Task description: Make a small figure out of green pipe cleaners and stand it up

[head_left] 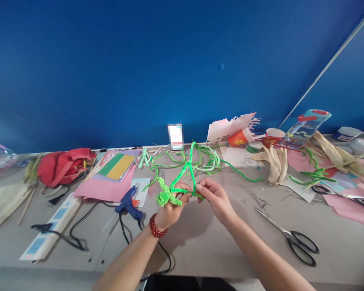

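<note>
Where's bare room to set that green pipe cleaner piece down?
Bare grey tabletop shows between the blue glue gun and the black-handled scissors, nearest your left hand and right hand. Crowded: the back edge, with tangled green pipe cleaners, pink paper and dried corn husks.

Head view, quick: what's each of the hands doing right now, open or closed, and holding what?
Left hand: closed, holding a looped green pipe cleaner.
Right hand: closed, pinching a strand of the same pipe cleaner.
</note>
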Action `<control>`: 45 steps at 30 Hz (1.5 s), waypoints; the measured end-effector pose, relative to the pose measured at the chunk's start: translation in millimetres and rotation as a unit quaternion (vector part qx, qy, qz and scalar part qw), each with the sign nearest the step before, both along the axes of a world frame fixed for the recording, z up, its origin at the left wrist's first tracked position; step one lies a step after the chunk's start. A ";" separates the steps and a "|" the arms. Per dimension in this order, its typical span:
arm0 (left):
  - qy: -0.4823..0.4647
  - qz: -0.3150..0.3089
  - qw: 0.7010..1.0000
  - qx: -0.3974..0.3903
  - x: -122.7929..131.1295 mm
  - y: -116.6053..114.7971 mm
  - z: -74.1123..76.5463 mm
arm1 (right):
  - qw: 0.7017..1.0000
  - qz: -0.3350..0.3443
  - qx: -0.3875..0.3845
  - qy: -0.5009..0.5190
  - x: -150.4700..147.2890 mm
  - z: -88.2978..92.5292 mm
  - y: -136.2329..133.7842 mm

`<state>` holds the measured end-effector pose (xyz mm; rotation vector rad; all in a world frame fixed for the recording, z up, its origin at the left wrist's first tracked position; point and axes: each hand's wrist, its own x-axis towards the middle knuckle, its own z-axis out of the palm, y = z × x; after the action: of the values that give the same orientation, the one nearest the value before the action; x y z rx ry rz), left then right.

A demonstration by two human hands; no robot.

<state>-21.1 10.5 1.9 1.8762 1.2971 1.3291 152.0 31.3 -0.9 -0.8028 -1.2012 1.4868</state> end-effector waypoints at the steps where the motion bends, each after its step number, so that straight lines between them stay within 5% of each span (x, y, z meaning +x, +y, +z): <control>1: -0.024 -0.031 0.999 -0.022 2.0 1.6 2.9 | 0.995 -0.052 0.080 -0.026 1.5 0.7 -0.2; 3: -0.086 -0.086 0.990 -0.072 4.6 4.4 6.6 | 0.955 -0.135 0.251 -0.088 5.3 2.9 0.3; 6: -0.156 -0.107 0.975 -0.114 5.1 7.0 6.5 | 0.871 -0.162 0.428 -0.179 10.8 6.3 3.4; 9: -0.200 -0.123 0.962 -0.139 4.0 7.4 4.7 | 0.826 -0.140 0.487 -0.247 14.3 6.8 7.3; 14: -0.231 -0.137 0.953 -0.141 4.9 6.4 7.9 | 0.798 -0.126 0.518 -0.282 16.5 3.7 9.3; 28: -0.127 -0.110 0.986 0.003 3.8 0.3 4.1 | 0.926 -0.081 0.341 -0.143 -2.0 -1.6 -0.6; 38: -0.006 -0.059 0.993 0.102 0.0 -2.4 7.0 | 0.957 -0.029 0.266 -0.111 -3.9 -2.7 -4.4; 45: -0.105 -0.055 0.992 0.053 4.9 -2.4 8.4 | 0.995 0.069 0.069 -0.018 -7.6 -2.2 -7.6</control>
<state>-16.2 8.1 10.3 1.7927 1.0216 1.5163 144.4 23.7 -3.1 -0.6671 -1.3934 1.4865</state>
